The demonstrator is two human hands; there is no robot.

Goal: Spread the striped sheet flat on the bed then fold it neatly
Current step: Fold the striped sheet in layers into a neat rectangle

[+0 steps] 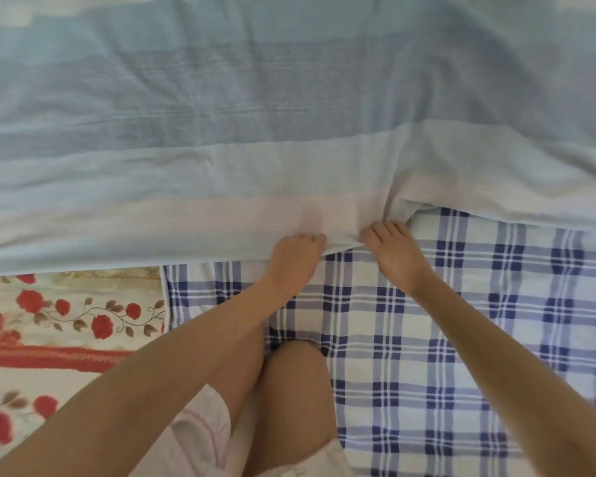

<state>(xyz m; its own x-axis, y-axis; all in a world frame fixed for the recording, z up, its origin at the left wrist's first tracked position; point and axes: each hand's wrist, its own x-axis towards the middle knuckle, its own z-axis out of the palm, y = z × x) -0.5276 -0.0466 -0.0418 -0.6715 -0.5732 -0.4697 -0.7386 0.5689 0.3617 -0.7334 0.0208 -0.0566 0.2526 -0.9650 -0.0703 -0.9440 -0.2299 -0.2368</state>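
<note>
Edge of the sheet (255,149) is pinched by left hand (296,251) and right hand (393,247); uneven pulling could deepen the ruck (398,197) at 1 o'clock.

Head view looks steeply down — close over the bed (427,339); facing forward.

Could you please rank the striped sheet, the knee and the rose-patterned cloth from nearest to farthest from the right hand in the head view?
1. striped sheet: its near edge is gripped by the right hand.
2. knee: below the hand, toward the person.
3. rose-patterned cloth: far left.
</note>
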